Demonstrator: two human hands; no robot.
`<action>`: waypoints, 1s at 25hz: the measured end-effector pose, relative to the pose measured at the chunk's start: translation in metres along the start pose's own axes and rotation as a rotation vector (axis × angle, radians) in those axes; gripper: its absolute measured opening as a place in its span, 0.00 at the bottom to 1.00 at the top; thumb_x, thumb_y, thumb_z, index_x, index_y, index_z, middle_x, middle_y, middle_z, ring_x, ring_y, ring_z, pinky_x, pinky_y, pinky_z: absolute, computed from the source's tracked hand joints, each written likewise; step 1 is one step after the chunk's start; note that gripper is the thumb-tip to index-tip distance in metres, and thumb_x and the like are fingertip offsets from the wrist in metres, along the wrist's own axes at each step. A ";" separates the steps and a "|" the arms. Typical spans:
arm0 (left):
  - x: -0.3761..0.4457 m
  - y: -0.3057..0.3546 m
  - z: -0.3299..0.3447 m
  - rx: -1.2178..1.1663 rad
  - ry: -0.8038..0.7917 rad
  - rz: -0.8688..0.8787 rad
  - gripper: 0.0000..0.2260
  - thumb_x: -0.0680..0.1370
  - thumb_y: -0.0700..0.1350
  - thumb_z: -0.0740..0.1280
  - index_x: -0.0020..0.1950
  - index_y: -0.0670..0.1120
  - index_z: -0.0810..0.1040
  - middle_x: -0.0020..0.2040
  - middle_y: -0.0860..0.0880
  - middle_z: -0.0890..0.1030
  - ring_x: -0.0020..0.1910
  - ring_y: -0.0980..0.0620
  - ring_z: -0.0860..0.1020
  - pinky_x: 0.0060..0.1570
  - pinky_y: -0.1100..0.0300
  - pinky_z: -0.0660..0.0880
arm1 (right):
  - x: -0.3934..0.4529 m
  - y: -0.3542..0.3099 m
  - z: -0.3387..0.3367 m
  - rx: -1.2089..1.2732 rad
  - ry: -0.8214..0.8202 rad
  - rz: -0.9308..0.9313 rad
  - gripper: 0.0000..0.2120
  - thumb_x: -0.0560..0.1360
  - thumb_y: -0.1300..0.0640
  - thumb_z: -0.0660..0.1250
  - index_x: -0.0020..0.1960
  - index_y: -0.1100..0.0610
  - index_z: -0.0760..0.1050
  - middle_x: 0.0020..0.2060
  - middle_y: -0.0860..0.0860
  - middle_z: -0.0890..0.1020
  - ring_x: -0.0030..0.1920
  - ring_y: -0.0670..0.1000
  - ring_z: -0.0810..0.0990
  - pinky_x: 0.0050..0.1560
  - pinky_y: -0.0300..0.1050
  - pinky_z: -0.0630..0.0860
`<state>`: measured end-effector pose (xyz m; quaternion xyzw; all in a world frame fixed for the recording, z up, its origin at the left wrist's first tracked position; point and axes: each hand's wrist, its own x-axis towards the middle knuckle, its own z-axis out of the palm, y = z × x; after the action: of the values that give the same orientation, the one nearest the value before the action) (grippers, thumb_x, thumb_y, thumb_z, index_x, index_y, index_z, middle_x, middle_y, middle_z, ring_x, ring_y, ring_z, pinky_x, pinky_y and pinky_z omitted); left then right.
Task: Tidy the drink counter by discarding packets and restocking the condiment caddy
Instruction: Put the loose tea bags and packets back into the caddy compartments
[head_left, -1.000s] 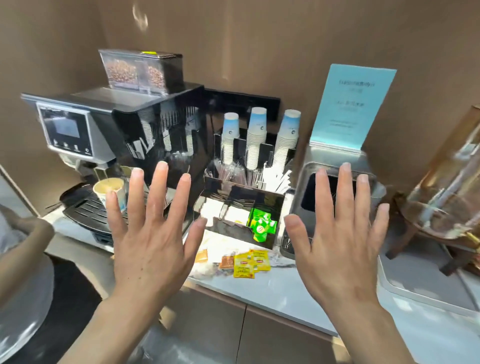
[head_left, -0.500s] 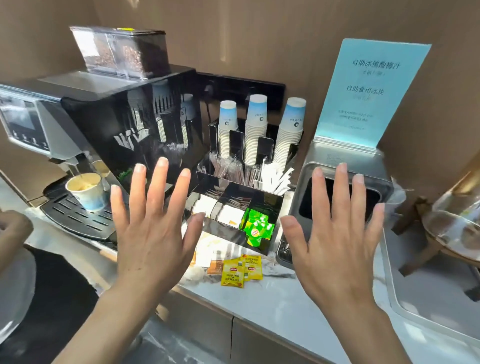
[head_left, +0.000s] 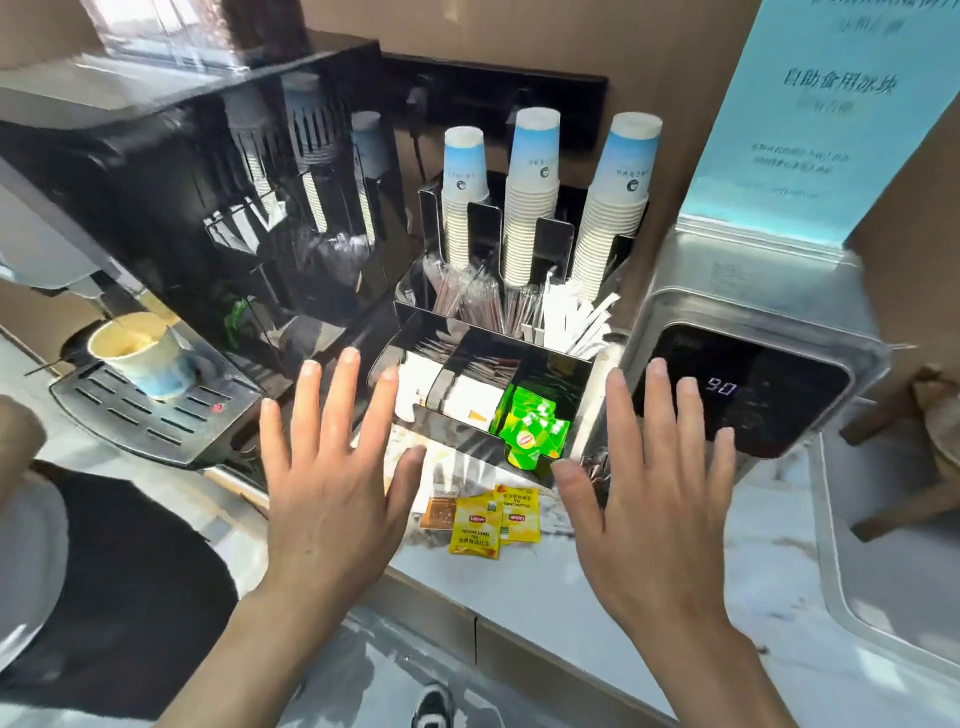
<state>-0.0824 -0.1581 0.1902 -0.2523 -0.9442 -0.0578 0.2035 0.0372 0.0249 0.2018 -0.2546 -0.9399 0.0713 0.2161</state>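
Note:
My left hand (head_left: 327, 478) and my right hand (head_left: 649, 493) hover flat, fingers spread and holding nothing, over the front of the marble counter (head_left: 545, 582). Between them lie two yellow tea packets (head_left: 477, 524) and a brown packet (head_left: 439, 512) on the counter. Just behind stands the black condiment caddy (head_left: 457, 431) with green tea packets (head_left: 532, 428) in its right compartment and white sachets (head_left: 472, 397) in the others. Its back section holds stirrers and white sticks (head_left: 561, 317).
Three stacks of paper cups (head_left: 530, 208) stand behind the caddy. A black coffee machine (head_left: 208, 208) with a filled cup (head_left: 140, 353) on its drip tray is at left. A steel dispenser (head_left: 743, 384) showing "90" and a blue sign (head_left: 810, 130) are at right.
The view has moved closer and lower toward the caddy. Both hands stay spread and empty, now framing the loose packets on the counter.

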 end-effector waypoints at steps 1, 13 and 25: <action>0.003 -0.004 0.009 -0.012 -0.013 0.011 0.28 0.77 0.57 0.55 0.75 0.48 0.62 0.77 0.42 0.61 0.76 0.38 0.56 0.72 0.37 0.53 | 0.001 -0.001 0.008 0.011 -0.003 0.001 0.32 0.77 0.36 0.42 0.76 0.52 0.54 0.77 0.54 0.56 0.77 0.57 0.51 0.72 0.64 0.52; 0.024 -0.084 0.169 -0.246 -0.617 -0.080 0.29 0.78 0.60 0.54 0.76 0.50 0.56 0.76 0.43 0.61 0.71 0.41 0.65 0.67 0.46 0.68 | -0.006 -0.012 0.148 0.031 -0.427 0.130 0.30 0.75 0.36 0.53 0.69 0.53 0.67 0.62 0.51 0.75 0.63 0.55 0.71 0.61 0.52 0.73; 0.043 -0.067 0.237 -0.213 -0.829 -0.193 0.28 0.72 0.54 0.69 0.68 0.45 0.65 0.63 0.42 0.69 0.61 0.42 0.68 0.63 0.51 0.69 | 0.023 -0.010 0.228 -0.002 -0.828 0.278 0.43 0.70 0.35 0.63 0.76 0.53 0.47 0.73 0.50 0.55 0.71 0.55 0.53 0.62 0.53 0.68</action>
<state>-0.2341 -0.1464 -0.0080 -0.1841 -0.9541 -0.0676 -0.2262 -0.0861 0.0226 0.0082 -0.3290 -0.9041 0.1946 -0.1908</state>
